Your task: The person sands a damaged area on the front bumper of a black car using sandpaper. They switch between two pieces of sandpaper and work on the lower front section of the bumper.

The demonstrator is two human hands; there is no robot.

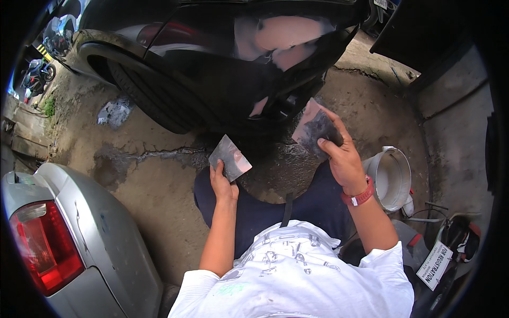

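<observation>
The left hand (222,184) is pinching a small square plate (228,157) by its lower edge, most of the fingers hiding behind it; pinkish paste is covering its right corner. The right hand (342,156) is gripping a larger dark plate (314,127), thumb on the near face, fingers wrapping its right edge and partly disappearing behind. Both plates are hanging apart in front of the knees, below a black car (212,69) that is bearing pinkish patches (289,36); its underside is sinking into shadow and its top is running out of view. A silver car (119,244) is being cut off at lower left. Bare concrete floor (159,212) is opening left of the knees, while a whitish bucket (391,183) is standing close beside the right wrist, narrowing the room there.
</observation>
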